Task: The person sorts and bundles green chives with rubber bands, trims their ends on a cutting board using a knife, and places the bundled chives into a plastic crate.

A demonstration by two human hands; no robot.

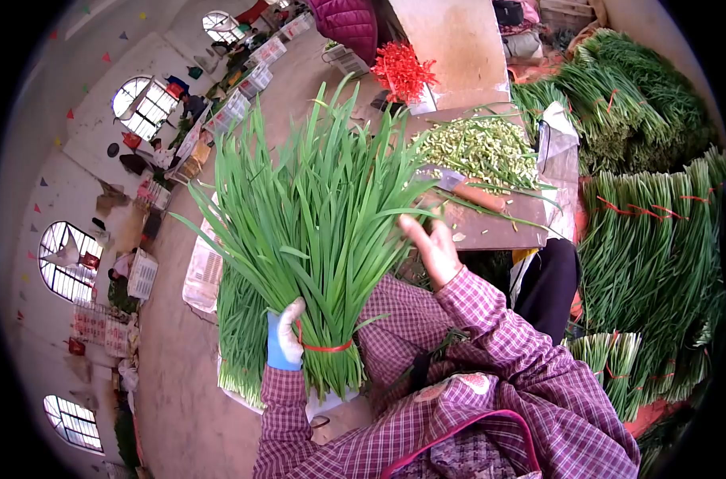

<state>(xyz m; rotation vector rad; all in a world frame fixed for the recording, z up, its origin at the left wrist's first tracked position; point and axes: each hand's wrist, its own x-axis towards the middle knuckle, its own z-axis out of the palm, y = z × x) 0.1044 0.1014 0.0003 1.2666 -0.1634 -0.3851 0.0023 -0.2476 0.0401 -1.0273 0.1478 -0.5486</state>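
Note:
A large bunch of long green leafy stalks [323,207] stands upright in front of me, with a red band [328,347] round its lower end. My left hand [286,335], in a white and blue glove, is wrapped round the bunch beside the band. Bare and raised at the right side of the leaves is my right hand [433,249], its fingers apart and a leaf tip near them. Beyond it, a knife with a wooden handle [479,196] lies on the brown board [490,231] next to a heap of chopped stalk ends [478,152].
Banded green bundles [650,239] are stacked along the right. More stalks [241,335] lie in a white crate [203,271] at the left. Red ties [403,72] hang at the board's far end, near a person in a purple jacket [345,24]. Other people sit far left.

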